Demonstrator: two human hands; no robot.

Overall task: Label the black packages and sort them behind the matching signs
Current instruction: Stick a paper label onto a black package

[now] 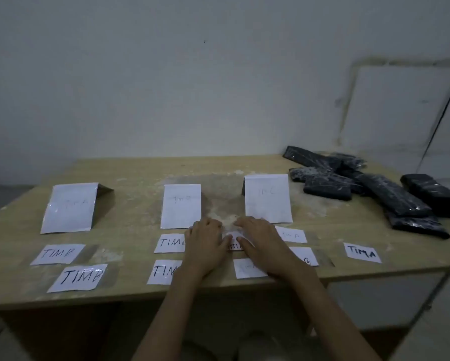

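Three white signs stand on the wooden table point(140, 173): the left sign point(69, 207), the middle sign point(181, 205) and the right sign point(268, 198), their writing faint. Several black packages point(369, 188) lie heaped at the back right. Paper labels lie along the front, among them two reading TIMB point(58, 254) point(79, 277) and one reading TIMA point(363, 252). My left hand point(205, 243) and my right hand point(260, 241) rest side by side on a small label point(234, 242) at the middle front, thumbs touching it. The fingers' hold is unclear.
More labels lie partly under my forearms. A white wall stands close behind the table, and a white panel point(400, 105) leans at the back right. The table's front edge runs just below the labels.
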